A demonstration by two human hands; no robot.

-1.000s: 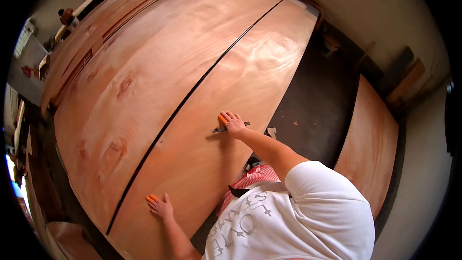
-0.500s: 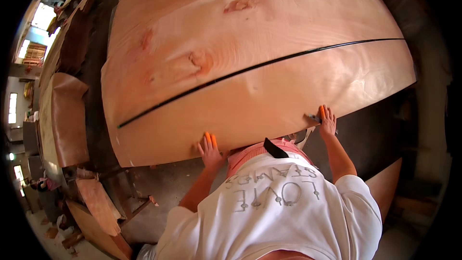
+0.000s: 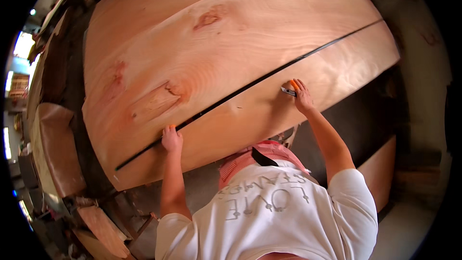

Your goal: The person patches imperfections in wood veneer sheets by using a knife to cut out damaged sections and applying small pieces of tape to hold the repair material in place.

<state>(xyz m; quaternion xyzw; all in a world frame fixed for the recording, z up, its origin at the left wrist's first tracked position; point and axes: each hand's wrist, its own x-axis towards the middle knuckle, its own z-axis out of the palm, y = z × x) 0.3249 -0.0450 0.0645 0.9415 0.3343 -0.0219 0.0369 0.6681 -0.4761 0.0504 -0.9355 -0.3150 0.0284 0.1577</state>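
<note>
A broad sheet of wood veneer (image 3: 231, 135) with reddish knots spreads in front of me. Across it lies a long, thin black strip (image 3: 255, 83), slanting from the lower left to the upper right. My left hand (image 3: 172, 139) is closed on the strip near its left end, fingertips partly hidden. My right hand (image 3: 303, 98) grips a small utility knife (image 3: 288, 91) over the veneer, between the strip and the near edge. Orange coverings show on fingers of both hands.
A brown curled sheet (image 3: 57, 144) hangs over a stack at the left. Scrap veneer pieces (image 3: 103, 231) lie lower left. Another wooden panel (image 3: 380, 175) leans at the right, beyond my right arm. The veneer's near edge runs just ahead of my waist.
Both hands have moved forward from the veneer's near edge, the left onto the black strip and the right inward with the knife. The view has turned, and the strip appears more steeply slanted.
</note>
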